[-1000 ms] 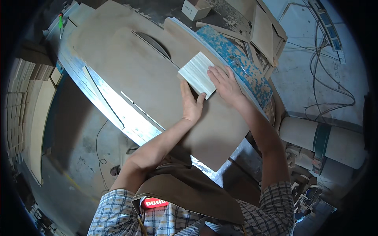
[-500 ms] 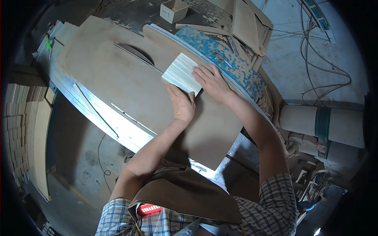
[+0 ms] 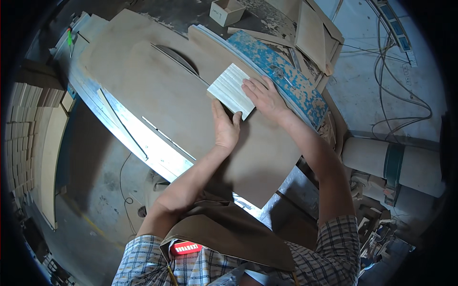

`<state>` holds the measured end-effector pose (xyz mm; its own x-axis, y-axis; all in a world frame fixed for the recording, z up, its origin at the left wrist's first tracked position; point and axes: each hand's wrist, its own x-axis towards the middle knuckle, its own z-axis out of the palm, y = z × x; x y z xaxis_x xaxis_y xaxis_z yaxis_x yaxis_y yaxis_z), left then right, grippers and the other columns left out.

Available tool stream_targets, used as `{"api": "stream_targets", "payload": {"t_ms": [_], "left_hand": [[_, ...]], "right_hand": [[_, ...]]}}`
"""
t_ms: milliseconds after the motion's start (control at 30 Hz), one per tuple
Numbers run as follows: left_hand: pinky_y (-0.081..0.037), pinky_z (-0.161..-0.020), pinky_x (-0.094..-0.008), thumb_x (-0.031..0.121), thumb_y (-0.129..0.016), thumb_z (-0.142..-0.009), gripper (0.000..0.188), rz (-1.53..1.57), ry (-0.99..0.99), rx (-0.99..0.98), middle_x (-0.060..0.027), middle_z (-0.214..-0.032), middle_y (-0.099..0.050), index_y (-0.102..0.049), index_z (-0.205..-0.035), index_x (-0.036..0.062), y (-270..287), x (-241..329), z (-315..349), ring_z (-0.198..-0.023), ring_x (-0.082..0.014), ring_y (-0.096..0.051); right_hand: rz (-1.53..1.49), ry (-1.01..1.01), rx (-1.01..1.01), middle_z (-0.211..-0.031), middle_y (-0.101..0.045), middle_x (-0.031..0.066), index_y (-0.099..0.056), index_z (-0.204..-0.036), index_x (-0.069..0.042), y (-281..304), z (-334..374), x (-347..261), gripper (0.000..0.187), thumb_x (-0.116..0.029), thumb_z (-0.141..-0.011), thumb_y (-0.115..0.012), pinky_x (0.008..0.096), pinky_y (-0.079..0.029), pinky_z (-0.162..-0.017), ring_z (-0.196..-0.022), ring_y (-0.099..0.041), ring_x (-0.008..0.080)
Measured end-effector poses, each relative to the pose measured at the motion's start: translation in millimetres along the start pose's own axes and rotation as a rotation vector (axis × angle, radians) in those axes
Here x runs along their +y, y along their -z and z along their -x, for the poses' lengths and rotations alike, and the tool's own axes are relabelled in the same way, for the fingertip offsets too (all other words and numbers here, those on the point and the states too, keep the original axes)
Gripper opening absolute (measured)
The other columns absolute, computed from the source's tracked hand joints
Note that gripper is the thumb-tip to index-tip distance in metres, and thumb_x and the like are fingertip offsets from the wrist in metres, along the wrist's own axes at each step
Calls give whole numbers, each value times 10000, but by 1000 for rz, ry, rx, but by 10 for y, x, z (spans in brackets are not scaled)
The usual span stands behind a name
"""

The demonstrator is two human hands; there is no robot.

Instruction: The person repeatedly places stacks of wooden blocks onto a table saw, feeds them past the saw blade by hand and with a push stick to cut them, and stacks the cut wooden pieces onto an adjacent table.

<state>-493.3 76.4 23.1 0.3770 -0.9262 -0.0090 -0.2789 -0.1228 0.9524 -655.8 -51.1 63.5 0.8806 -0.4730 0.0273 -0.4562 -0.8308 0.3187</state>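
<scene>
A squarish pale block of wood (image 3: 233, 90), its top marked by parallel lines, lies on a brown board (image 3: 181, 114) that covers the saw table. My left hand (image 3: 226, 127) grips its near edge, with the fingers at the left and the thumb at the near right corner. Along its right side, my right hand (image 3: 267, 99) lies with outstretched fingers touching the block, close to the long fence (image 3: 229, 46). A dark circular saw blade (image 3: 177, 57) stands up through the board, beyond the block and to its left. The blade and block are apart.
A blue, worn panel (image 3: 291, 76) lies beyond the fence. Farther back are a small wooden box (image 3: 226, 13) and offcuts. A thin strip (image 3: 121, 125) rests on the metal table edge (image 3: 124, 143). Stacked boards (image 3: 24, 128) stand at the left; cables (image 3: 381, 71) hang at the right.
The whole scene has shifted right in the picture as my head moved. Both hands and the block keep nearly the same place relative to the saw blade.
</scene>
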Motion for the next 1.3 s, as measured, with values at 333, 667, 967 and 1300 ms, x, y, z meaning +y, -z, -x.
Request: {"api": "stream_targets", "payload": {"t_ms": [333, 667, 967, 1300], "left_hand": [[-285, -1243, -433, 37, -790, -841, 935, 496, 123, 28, -308, -1537, -401, -213, -1567, -82, -23, -275, -25, -1477, -433, -362], [-249, -1255, -425, 42, -788, -855, 952, 33, -24, 70, -270, -1605, -309, -191, -1589, -67, -114, -14, 87, -1508, -403, -304], [-198, -1276, -420, 40, -736, -895, 914, 60, -23, 59, -301, -1645, -229, -157, -1588, -96, 204, -158, -429, -1547, -414, -228], [-225, -1264, -403, -26, -723, -867, 880, 85, -49, 87, -263, -1625, -307, -221, -1588, -68, 432, -212, -710, -1530, -366, -285]], "right_hand": [[5, 11, 9, -1544, -488, 72, -511, -1459, -73, 50, -40, -35, 508, -148, -958, -551, 522, -263, -1223, -1452, -417, 236], [-11, 20, 29, -1547, -491, 81, -509, -1464, -65, 15, -41, 29, 513, -144, -958, -552, 515, -274, -1226, -1457, -416, 243], [44, 14, 34, -1573, -469, 77, -482, -1495, -63, -128, -686, 40, 531, -154, -975, -539, 494, -262, -1243, -1472, -397, 236], [39, 39, 43, -1571, -473, 97, -480, -1486, -49, -135, -1022, 52, 538, -143, -959, -536, 486, -261, -1249, -1461, -420, 248]]}}
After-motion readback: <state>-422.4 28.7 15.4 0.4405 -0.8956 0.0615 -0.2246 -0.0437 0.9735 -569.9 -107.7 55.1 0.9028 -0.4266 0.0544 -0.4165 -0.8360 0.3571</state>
